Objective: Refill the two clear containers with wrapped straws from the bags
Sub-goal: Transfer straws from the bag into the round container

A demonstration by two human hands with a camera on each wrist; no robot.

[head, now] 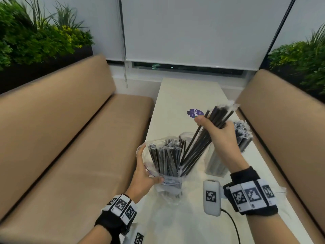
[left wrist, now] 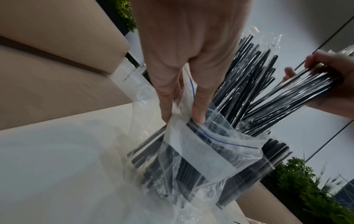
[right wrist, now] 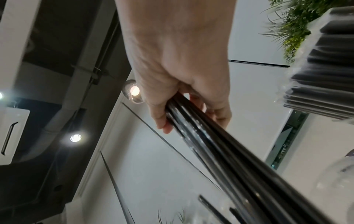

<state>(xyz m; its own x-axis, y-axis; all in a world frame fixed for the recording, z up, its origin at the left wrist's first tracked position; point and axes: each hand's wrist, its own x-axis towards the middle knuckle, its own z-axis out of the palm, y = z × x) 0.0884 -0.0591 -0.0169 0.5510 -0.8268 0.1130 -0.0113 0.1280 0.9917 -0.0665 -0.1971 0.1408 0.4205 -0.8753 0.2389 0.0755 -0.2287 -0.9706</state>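
My left hand [head: 143, 173] grips the rim of a clear zip bag [head: 168, 184] that stands on the white table [head: 184, 92] and holds many black wrapped straws [head: 165, 155]. In the left wrist view, its fingers [left wrist: 199, 109] pinch the bag [left wrist: 201, 151] near the blue zip line. My right hand [head: 216, 131] grips a slanted bundle of straws [head: 197, 147]; the bundle's lower ends are at the bag's mouth. Right of the bag stands a clear container [head: 218, 162] packed with straws. A second clear rim [head: 187, 134] shows behind the bag. The right wrist view shows the hand [right wrist: 187, 106] wrapped round the bundle [right wrist: 229, 159].
Tan padded benches [head: 70, 138] flank the narrow table on both sides. A round purple label [head: 194, 112] lies farther back on the table. A black cable [head: 233, 224] runs over the table's near end. Planters with green foliage [head: 35, 36] stand behind the benches.
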